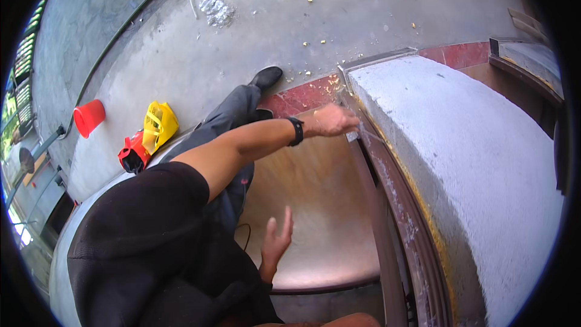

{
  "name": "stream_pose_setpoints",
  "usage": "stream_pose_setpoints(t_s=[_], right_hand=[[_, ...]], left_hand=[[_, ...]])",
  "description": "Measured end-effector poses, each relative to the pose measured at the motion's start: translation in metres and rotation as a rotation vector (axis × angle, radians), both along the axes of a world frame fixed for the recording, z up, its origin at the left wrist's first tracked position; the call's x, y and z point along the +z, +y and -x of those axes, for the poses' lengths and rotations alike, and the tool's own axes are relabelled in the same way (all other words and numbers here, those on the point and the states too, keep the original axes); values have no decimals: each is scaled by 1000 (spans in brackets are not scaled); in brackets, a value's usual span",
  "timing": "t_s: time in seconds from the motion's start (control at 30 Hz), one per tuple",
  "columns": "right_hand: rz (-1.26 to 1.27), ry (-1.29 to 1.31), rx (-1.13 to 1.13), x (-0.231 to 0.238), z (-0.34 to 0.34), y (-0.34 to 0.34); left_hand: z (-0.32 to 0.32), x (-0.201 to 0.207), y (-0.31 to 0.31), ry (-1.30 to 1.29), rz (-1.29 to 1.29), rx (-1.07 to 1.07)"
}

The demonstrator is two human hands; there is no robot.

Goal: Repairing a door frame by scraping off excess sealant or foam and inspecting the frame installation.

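Note:
My left hand, with a black band at the wrist, reaches across to the far end of a brown frame. Its fingers are closed, and whatever they pinch is too small to make out. Pale shreds cling along the frame's face. A yellow foam seam runs between the frame and a rough white-topped wall. Lower down, my right hand hovers over a smooth brown panel, open and holding nothing, fingers stretched out. Part of its forearm is hidden by my black shirt.
Yellow crumbs and crumpled whitish film litter the grey floor. To the left stand a red bucket, a yellow bag and a red bag. A red tiled strip borders the wall's far end.

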State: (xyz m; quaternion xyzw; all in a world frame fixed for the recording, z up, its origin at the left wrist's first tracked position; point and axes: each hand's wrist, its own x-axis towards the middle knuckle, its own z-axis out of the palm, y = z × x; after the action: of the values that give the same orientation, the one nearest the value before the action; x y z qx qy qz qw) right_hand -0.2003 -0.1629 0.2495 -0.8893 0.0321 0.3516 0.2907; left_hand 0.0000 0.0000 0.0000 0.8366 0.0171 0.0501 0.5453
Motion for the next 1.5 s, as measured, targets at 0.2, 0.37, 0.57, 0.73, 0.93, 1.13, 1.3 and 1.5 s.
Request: stream_pose_setpoints(t_s=[0.2, 0.37, 0.57, 0.73, 0.93, 1.13, 1.3, 1.5], right_hand=[[-49, 60, 233, -116, -4, 45], [46, 165, 446, -153, -2, 58], [51, 73, 536, -204, -8, 84], [154, -19, 505, -235, -45, 88], [91, -50, 469, -242, -69, 82], [65, -42, 448, -247, -77, 63], [71, -16, 430, -245, -72, 52], [40, -14, 407, -248, -68, 51]], left_hand=[[-33, -18, 22, 129, 2, -121], [-31, -40, 24, 236, -80, -214], [-40, -105, 36, 266, -203, -231], [-58, -165, 25, 72, -199, -292], [-64, -254, 23, 152, -346, -288], [-71, -269, 10, 215, -355, -309], [-62, -270, 33, 316, -351, -311], [-20, -264, 32, 499, -198, -122]])
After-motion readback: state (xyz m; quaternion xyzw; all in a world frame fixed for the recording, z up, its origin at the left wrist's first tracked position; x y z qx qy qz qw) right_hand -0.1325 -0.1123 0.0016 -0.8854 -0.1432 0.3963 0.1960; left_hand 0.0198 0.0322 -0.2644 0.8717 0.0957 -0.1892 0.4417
